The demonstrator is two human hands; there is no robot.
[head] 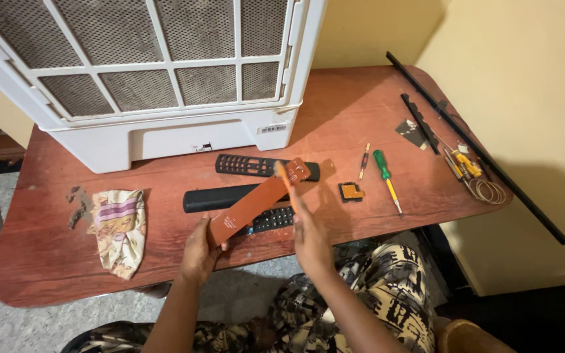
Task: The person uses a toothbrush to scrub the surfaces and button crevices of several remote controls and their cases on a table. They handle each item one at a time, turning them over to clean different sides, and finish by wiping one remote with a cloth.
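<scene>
A white plastic air cooler with mesh grilles [145,78] fills the upper left of a reddish wooden table [361,104]; black remote-control shells [266,167] lie mid-frame, a green-handled screwdriver [384,171] to their right; at lower centre the left hand [199,252] pinches the bottom end of a long orange-brown circuit board [256,199], held above the table edge, while the right hand [308,235], fingers straight, steadies its side; the light grip could let the board flex or slip and drop.

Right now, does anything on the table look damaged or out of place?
Yes. The remote control lies in separate pieces: its black shell sits apart, and the left hand holds the orange circuit board out of it.
</scene>
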